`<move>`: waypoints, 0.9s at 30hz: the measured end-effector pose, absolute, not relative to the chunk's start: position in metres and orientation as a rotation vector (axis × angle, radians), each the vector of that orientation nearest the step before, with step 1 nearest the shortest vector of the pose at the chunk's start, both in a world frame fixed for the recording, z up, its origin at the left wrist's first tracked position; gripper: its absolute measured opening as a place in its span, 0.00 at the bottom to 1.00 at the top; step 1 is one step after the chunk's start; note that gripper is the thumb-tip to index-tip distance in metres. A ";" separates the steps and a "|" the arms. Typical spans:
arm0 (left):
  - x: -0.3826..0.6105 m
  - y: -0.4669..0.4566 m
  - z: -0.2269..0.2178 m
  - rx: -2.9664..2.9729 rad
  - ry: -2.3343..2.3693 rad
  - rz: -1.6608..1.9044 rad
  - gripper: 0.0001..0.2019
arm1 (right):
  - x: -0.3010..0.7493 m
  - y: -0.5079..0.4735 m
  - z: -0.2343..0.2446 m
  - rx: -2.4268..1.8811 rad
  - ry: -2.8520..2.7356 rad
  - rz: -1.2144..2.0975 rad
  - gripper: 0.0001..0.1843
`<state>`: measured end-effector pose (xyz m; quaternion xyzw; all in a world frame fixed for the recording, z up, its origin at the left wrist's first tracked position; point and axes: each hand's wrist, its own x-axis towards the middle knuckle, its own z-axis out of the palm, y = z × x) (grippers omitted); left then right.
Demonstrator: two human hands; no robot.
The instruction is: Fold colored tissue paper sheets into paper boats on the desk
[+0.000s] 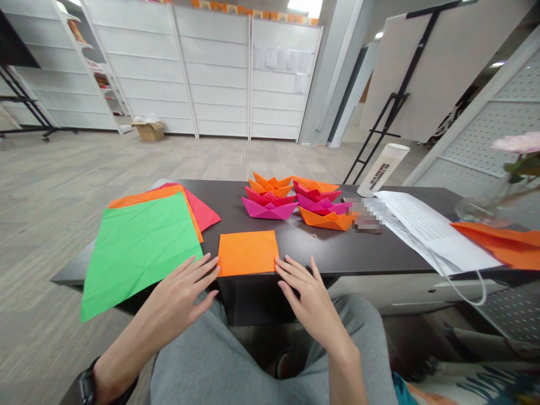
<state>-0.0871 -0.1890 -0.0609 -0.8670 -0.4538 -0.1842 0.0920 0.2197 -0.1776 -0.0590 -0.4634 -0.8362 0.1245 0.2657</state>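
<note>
An orange folded sheet of paper [248, 253] lies flat at the front edge of the dark table, its long side along that edge. At its left side, the fingertips of my left hand [181, 292] touch the paper, fingers stretched out. My right hand [310, 304] has its fingers spread, with fingertips at the sheet's right edge. Left of it, a large green sheet [143, 247] covers an orange and a red sheet [202, 211] and hangs over the table edge. Behind stand two rows of folded paper boats [270, 209] in pink, red and orange.
On the right of the table [337, 253] are printed papers [434, 230] with a white cable [476, 295], a white bottle [382, 170], a blurred-out object, an orange sheet [506, 244] and a glass vase [481, 208] with a flower. A cardboard box [148, 131] sits on the floor beyond.
</note>
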 end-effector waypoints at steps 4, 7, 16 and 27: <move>-0.080 -0.191 -0.066 -2.459 -1.534 -0.648 0.23 | 0.221 -0.176 -0.063 -1.254 -2.220 0.342 0.20; -0.067 -0.191 -0.072 -2.424 -1.646 -0.749 0.25 | 0.222 -0.175 -0.067 -1.233 -2.193 0.330 0.20; -0.048 -0.194 -0.071 -2.376 -1.833 -1.144 0.20 | 0.220 -0.175 -0.072 -1.225 -2.159 0.303 0.19; -0.042 -0.195 -0.077 -2.300 -1.929 -1.298 0.20 | 0.218 -0.176 -0.070 -1.250 -2.168 0.313 0.16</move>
